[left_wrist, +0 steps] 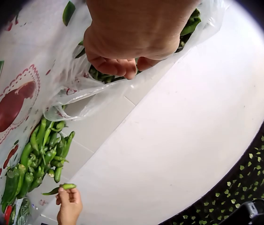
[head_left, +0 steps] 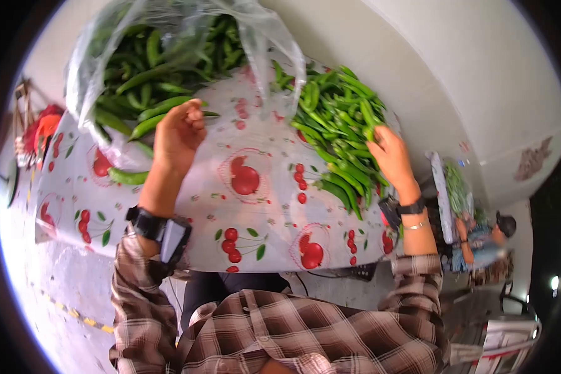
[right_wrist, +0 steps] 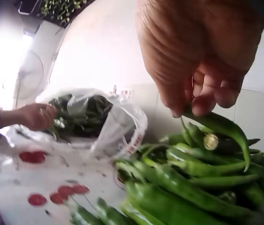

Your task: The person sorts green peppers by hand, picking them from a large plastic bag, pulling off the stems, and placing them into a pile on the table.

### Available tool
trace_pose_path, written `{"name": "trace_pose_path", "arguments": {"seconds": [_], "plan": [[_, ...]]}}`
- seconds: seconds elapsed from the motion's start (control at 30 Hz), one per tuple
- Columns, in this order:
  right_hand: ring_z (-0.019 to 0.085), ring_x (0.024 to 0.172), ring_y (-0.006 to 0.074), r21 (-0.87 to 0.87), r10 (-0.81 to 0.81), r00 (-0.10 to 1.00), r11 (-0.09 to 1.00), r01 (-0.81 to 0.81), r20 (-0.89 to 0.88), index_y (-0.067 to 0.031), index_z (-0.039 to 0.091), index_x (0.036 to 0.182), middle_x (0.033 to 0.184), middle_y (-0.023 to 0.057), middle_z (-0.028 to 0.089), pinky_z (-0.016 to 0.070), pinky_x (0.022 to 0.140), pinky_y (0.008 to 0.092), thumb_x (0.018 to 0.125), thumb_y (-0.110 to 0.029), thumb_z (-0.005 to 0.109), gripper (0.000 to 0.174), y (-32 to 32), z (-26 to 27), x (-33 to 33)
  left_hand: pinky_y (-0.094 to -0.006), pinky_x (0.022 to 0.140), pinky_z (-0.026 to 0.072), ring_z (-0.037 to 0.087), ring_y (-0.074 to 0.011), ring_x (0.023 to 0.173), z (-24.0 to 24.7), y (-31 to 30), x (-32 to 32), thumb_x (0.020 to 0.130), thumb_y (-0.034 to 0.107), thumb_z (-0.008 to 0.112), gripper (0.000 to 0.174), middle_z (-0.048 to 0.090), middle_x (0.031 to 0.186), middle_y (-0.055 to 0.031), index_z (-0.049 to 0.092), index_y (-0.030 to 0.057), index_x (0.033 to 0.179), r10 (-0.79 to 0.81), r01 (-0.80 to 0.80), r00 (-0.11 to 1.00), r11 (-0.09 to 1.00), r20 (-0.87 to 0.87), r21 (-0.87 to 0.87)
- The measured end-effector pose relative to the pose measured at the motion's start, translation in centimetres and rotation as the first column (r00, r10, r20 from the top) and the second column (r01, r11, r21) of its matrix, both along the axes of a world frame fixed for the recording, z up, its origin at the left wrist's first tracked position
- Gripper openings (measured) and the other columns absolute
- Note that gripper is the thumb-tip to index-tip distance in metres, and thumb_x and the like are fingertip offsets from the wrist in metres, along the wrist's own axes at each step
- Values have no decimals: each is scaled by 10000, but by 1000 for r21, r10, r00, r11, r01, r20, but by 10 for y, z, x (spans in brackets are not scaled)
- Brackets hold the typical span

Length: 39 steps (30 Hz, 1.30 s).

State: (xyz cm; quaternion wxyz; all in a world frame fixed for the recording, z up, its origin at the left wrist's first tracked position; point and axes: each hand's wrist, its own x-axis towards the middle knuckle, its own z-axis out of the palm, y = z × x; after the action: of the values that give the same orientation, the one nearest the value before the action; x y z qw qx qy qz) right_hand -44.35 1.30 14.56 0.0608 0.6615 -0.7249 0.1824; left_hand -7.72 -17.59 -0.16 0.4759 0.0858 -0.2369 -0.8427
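Thumb and fingers of my right hand (head_left: 393, 159) pinch a green chili pepper (right_wrist: 228, 131) above a heap of green chili peppers (head_left: 340, 121). The left wrist view shows this pepper between the fingertips too. At the mouth of a clear plastic bag (head_left: 84, 81), my left hand (head_left: 179, 137) hovers with loosely curled fingers, and no pepper shows in its grasp. Long green peppers (head_left: 146, 78) fill the bag. Two of them pass behind the left hand in the head view, their tips showing past the fingers.
A tablecloth (head_left: 255, 218) with fruit prints covers the table. One pepper (head_left: 128, 176) lies outside the bag at the left. A white wall (left_wrist: 188, 108) rises behind the table. Another person (head_left: 486, 240) is off to the right beside a tray of greens (head_left: 455, 187).
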Motion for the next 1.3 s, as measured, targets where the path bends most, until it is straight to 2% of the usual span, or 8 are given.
{"name": "trace_pose_path", "arguments": {"seconds": [0.27, 0.47, 0.63, 0.73, 0.83, 0.93, 1.13, 1.3], "plan": [[563, 637, 148, 51, -75, 986, 996, 68, 146, -27, 588, 1141, 976, 117, 576, 462, 585, 290, 806, 15, 640, 342, 19, -18, 19, -231, 597, 471, 557, -94, 637, 15, 12, -5, 903, 192, 569, 151, 613, 743, 30, 614, 69, 979, 50, -57, 997, 993, 66, 102], [564, 663, 150, 60, 110, 878, 986, -156, 466, -2, 640, 892, 772, 70, 595, 448, 598, 291, 850, -50, 622, 66, 43, -38, 83, -221, 605, 466, 547, -88, 636, 21, 17, -6, 908, 185, 555, 139, 601, 727, 29, 612, 71, 965, 65, -76, 992, 992, 104, 104], [541, 615, 181, 253, 109, 824, 922, -292, 556, 21, 606, 831, 695, 103, 573, 439, 589, 304, 874, -106, 626, 136, 80, -83, 116, -211, 589, 407, 498, -68, 615, 39, 46, 9, 875, 218, 588, 190, 565, 711, 23, 610, 40, 938, 237, -220, 937, 971, 259, -93], [528, 596, 193, 157, 155, 821, 946, -284, 550, 23, 589, 804, 680, 113, 561, 434, 585, 306, 878, -113, 627, 160, 96, -100, 126, -219, 621, 411, 510, -71, 651, 50, 81, 36, 889, 237, 599, 204, 578, 721, 16, 625, 40, 937, 272, -218, 895, 958, 355, -186], [534, 607, 200, 110, 184, 826, 953, -284, 534, 22, 578, 799, 687, 112, 560, 435, 585, 313, 878, -99, 624, 152, 103, -107, 126, -228, 665, 423, 531, -75, 714, 48, 121, 73, 925, 198, 558, 189, 587, 748, 9, 638, 32, 966, 443, -232, 748, 872, 495, -431], [548, 620, 208, 70, 206, 822, 956, -285, 532, 14, 581, 825, 709, 104, 562, 444, 592, 319, 872, -83, 624, 116, 110, -110, 130, -232, 667, 419, 516, -81, 719, 42, 164, 117, 927, 189, 547, 189, 570, 770, 0, 620, 17, 956, 576, -341, 612, 810, 542, -476], [564, 636, 215, -77, 238, 828, 970, -232, 508, -16, 582, 871, 794, 95, 565, 450, 600, 322, 841, -67, 631, 77, 132, -119, 142, -227, 646, 414, 517, -95, 702, -14, 258, 199, 937, 173, 541, 197, 549, 755, -13, 620, -5, 965, 725, -686, 391, 640, 567, -345], [559, 707, 253, -190, 274, 897, 957, -219, 346, -45, 574, 862, 784, 86, 550, 446, 644, 368, 827, -60, 627, 65, 135, -133, 143, -204, 598, 408, 516, -71, 677, -59, 334, 228, 944, 184, 549, 182, 553, 742, -2, 628, 22, 968, 724, -821, 326, 536, 608, -197]]}}
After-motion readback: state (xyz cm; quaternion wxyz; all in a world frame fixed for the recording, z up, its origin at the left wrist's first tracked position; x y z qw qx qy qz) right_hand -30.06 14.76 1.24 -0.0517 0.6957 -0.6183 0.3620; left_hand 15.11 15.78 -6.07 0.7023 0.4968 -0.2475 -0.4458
